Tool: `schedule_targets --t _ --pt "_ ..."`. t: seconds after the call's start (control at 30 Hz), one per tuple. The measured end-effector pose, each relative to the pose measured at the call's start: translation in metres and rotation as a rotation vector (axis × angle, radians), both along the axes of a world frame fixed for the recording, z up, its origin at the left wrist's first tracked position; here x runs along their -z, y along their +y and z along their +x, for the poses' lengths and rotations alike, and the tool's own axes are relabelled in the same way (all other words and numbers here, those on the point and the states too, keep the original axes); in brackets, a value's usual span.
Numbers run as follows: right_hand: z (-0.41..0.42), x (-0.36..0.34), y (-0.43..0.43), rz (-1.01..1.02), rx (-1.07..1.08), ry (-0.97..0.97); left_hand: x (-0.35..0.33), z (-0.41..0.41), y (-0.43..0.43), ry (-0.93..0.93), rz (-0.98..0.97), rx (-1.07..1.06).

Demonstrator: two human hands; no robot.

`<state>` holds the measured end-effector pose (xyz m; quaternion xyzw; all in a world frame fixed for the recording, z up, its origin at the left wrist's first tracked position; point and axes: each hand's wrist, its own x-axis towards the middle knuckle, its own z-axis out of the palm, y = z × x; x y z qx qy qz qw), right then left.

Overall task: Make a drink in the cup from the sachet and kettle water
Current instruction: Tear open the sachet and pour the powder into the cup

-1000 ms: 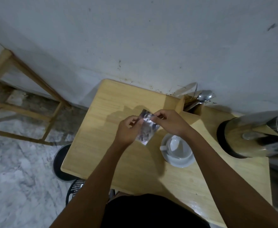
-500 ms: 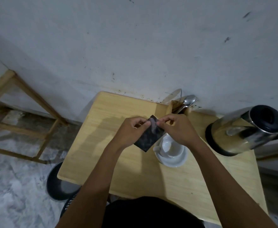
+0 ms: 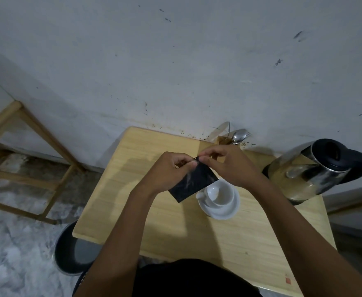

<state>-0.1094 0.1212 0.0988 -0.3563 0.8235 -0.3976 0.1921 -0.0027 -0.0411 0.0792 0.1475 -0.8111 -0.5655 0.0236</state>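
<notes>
Both hands, left hand [image 3: 171, 170] and right hand [image 3: 227, 163], pinch the sachet [image 3: 194, 183] top corner, grip clamped. Step: tearing open. Next: tip contents into cup [image 3: 219, 192].

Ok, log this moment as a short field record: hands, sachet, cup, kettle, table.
left hand: pinching sachet's top edge
right hand: pinching the same edge
sachet: dark, held above table, left of cup
cup: white, on saucer, looks empty
kettle: steel, black lid, right of cup
table: light wood, against wall
</notes>
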Motion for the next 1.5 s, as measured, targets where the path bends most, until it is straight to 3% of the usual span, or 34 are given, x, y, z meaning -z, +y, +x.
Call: schedule_targets --t 0.2,0.43,0.87,1.07,1.23,1.37,1.5 --pt "-0.009 -0.016 -0.001 0.212 -0.105 0.233 -0.010 0.001 0.002 -0.043 -0.102 0.077" --pt "-0.017 -0.030 -0.005 0.303 -0.228 0.399 -0.018 -0.002 0.000 -0.053 -0.226 0.135" --pt "-0.023 -0.041 -0.014 0.378 -0.274 0.460 -0.019 -0.010 0.001 -0.013 -0.281 0.124" --pt "-0.024 -0.043 -0.014 0.330 -0.241 0.501 -0.020 -0.013 0.004 0.044 -0.207 0.059" --pt "-0.023 -0.033 -0.016 0.182 -0.241 0.543 -0.016 -0.015 0.004 0.073 0.019 -0.061" --pt "-0.018 -0.024 -0.018 -0.006 -0.232 0.729 -0.012 -0.014 0.004 0.083 0.255 -0.126" --pt "-0.013 -0.012 -0.015 -0.093 -0.234 0.937 -0.010 -0.011 0.005 0.082 0.321 -0.126"
